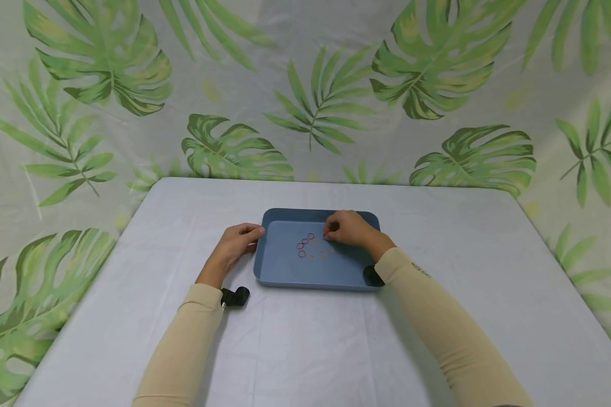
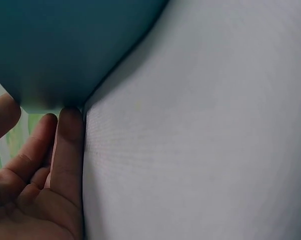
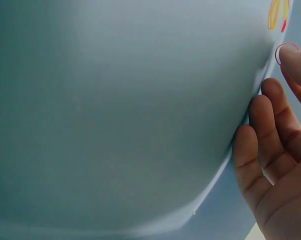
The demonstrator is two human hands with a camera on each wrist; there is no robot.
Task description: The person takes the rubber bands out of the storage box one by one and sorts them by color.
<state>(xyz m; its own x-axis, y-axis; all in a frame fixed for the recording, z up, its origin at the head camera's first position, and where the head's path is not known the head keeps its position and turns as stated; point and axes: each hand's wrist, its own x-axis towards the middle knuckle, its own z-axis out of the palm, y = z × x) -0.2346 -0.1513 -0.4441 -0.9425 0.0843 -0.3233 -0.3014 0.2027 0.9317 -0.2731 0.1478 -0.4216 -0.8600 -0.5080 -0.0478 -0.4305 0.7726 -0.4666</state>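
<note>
A blue-grey rectangular tray lies on the table. My left hand holds it at its left edge, thumb at the rim and fingers against the outer side; the left wrist view shows these fingertips right at its bottom edge. Over the tray, my right hand pinches a thin red rubber band between thumb and index finger, the other fingers loosely bent near the tray's surface. Several red rubber bands and paler orange ones lie spread around the tray's middle. Yellow bands show at the right wrist view's top.
A white cloth covers the table. Behind it hangs a curtain with green leaf prints. A black wrist camera sticks out from the left sleeve, and another by the right sleeve overlaps the tray's near right corner.
</note>
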